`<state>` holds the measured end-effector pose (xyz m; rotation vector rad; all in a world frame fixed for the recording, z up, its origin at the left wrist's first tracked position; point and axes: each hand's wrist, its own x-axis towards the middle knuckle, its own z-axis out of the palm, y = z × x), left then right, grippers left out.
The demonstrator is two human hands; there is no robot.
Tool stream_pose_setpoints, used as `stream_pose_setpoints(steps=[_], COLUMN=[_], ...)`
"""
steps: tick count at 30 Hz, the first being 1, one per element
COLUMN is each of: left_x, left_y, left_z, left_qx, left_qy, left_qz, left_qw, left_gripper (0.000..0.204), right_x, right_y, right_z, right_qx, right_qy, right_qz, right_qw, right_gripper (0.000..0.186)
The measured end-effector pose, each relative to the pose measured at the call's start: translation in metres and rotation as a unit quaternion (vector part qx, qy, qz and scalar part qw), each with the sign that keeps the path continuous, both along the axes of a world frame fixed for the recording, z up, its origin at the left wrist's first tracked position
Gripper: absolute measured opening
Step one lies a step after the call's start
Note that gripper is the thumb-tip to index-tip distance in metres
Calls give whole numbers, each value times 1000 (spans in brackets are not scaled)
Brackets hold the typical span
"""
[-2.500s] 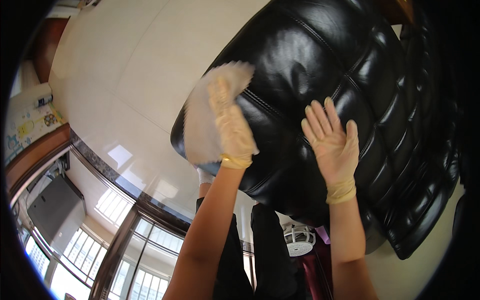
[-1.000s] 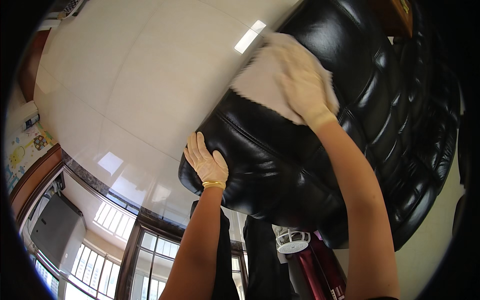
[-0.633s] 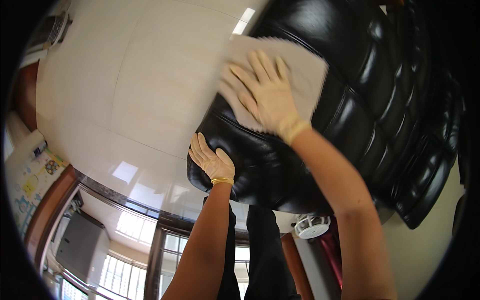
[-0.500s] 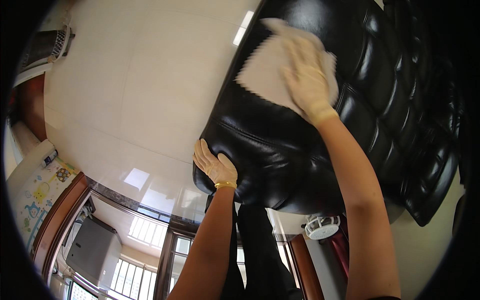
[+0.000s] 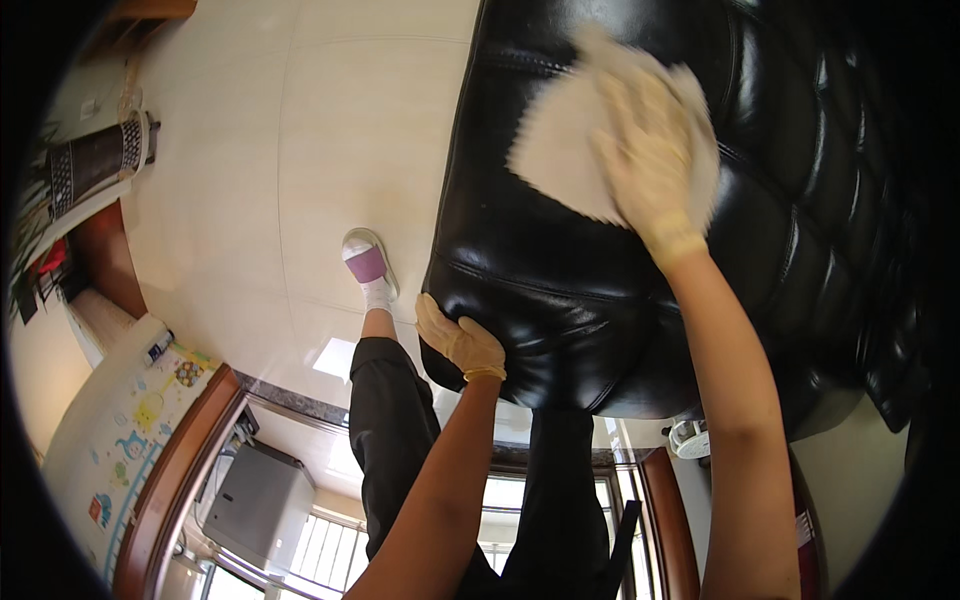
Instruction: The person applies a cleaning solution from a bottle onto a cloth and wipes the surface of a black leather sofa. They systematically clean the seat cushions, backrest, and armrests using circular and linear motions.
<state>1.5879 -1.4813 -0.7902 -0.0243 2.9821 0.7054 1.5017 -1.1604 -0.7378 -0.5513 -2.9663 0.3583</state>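
Note:
My right hand [image 5: 645,155], in a pale thin glove, lies flat with outstretched fingers on a light beige cloth [image 5: 560,150]. The cloth is spread under the palm on the seat of a black, glossy, stitched leather sofa [image 5: 560,250]. Both are slightly blurred. Gloved in the same way, my left hand [image 5: 462,340] rests against the sofa's near left corner. Its fingers extend along the edge, and the thumb stands apart. Nothing shows in that hand.
My left foot, in a white sock and a purple-banded slipper [image 5: 368,262], stands on the pale tiled floor [image 5: 230,200] beside the sofa. A grey boxy appliance [image 5: 258,505] is beyond a wood-framed doorway. A white round-topped object [image 5: 690,440] sits near the sofa's lower right.
My right hand and the cloth have shifted slightly inward over the seat, away from its left edge. My left leg and slippered foot have come into view. The whole view has shifted.

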Motion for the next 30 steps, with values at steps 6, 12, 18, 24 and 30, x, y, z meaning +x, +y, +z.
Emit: stream_pose_setpoints(steps=[6,12,18,24,30], left_x=[-6,-75,-189,-286,-400], left_y=[-14,-64,-112,-130,-138], left_z=[23,73,58,42,44], left_qx=[-2,218,214,280,220], left_qy=[-120,-449,-386,-403,-409], left_qz=[-28,59,68,44,77], left_qw=[992,864,895,870,882], left_gripper=[62,54,41,38,58], right_x=[60,-25,9,-60,-12], right_y=[-115,-54,-188,-66,-156], right_z=[14,-2,0,10,9], right_qx=[-97,-43,-5,-129,-33], right_qy=[-106,-44,-157,-48,-220], right_qz=[-123,-198,-358,-257,-459], right_qw=[982,978,921,956,860], right_gripper=[61,59,67,68,70])
